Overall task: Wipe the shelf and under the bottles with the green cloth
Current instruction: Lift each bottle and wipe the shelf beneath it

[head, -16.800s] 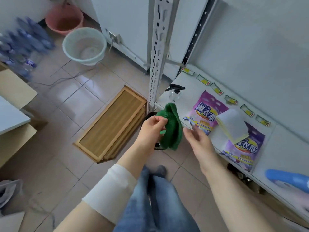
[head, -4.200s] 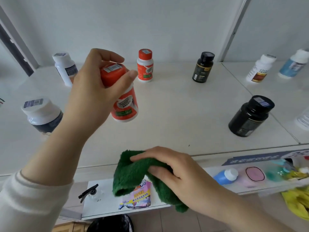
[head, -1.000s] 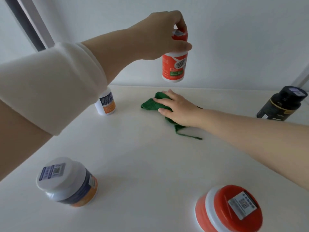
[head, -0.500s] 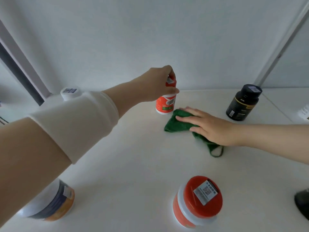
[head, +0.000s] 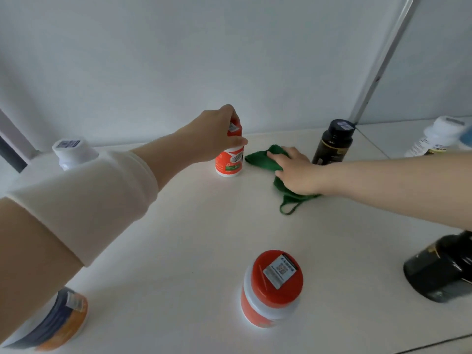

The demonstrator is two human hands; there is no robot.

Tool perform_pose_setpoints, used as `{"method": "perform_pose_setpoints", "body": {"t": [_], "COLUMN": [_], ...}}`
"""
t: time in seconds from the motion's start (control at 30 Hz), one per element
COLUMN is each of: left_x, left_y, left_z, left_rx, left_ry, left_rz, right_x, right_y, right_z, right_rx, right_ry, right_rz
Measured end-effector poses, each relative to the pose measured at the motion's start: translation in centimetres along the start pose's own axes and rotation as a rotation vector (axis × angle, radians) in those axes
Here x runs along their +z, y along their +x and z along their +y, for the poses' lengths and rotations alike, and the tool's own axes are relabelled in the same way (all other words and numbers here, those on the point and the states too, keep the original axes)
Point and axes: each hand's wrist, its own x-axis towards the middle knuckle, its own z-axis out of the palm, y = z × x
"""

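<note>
Mid-frame, the red bottle — aloft a second ago — now stands, left hand gripping its cap; right hand presses flat-fingered on the cloth.

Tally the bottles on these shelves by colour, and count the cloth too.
Red bottles: 2
Black bottles: 2
White bottles: 2
Navy-and-orange bottle: 1
Green cloth: 1
Total: 8
Blue blur at the right edge left out: too unclear.

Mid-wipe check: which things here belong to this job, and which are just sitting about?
In the job: green cloth under the right hand; small orange bottle gripped by the left hand; shelf.
Sitting about for now: black bottle; red-lidded jar; black jar; white bottle; blue-orange jar.
</note>
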Motion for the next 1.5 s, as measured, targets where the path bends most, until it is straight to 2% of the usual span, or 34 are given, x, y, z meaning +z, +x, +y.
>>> {"method": "perform_pose_setpoints", "body": {"t": [0.23, 0.4, 0.53, 0.63, 0.77, 0.93, 1.03, 1.13, 1.23, 1.3, 1.4, 1.5], "left_x": [1.3, 1.6, 1.1, 0.5, 0.9, 2.9, 4.7, 6.2, 7.1, 7.5, 7.4, 6.0], "left_y": [-0.9, -1.3, -1.9, -1.7, -0.4, 2.1, 3.6, 4.7, 5.6, 6.0, 6.5, 7.2], "left_z": [1.7, 2.3, 4.4, 7.0, 10.8, 14.5, 15.6, 16.1, 16.0, 15.8, 15.7, 15.7], "left_rx": [0.03, 0.013, 0.059, 0.159, 0.222, 0.169, 0.122, 0.081, 0.053, 0.039, 0.036, 0.034], "left_ry": [-0.003, 0.093, 0.181, 0.241, 0.303, 0.285, 0.302, 0.27, 0.251, 0.22, 0.202, 0.216], "left_rz": [-0.014, -0.02, 0.061, 0.122, 0.124, 0.095, 0.016, -0.052, -0.089, -0.1, -0.087, -0.022], "right_x": [0.8, 1.0, -0.7, -1.7, -3.4, -4.6, -4.2, -4.2, -3.8, -4.1, -4.7, -3.4], "right_y": [-7.0, -10.1, -10.7, -11.0, -11.3, -11.5, -11.5, -10.9, -9.2, -8.0, -7.5, -8.1], "right_z": [0.5, 0.4, 0.3, 0.4, 0.8, 1.5, 2.4, 3.1, 3.7, 4.6, 6.9, 8.6], "right_rx": [0.044, 0.074, 0.034, -0.015, -0.104, -0.254, -0.331, -0.484, -0.555, -0.578, -0.621, -0.698], "right_ry": [-0.07, -0.18, -0.267, -0.276, -0.337, -0.466, -0.509, -0.58, -0.579, -0.55, -0.335, -0.141], "right_rz": [-0.164, -0.296, -0.389, -0.441, -0.511, -0.524, -0.501, -0.462, -0.426, -0.46, -0.542, -0.459]}}
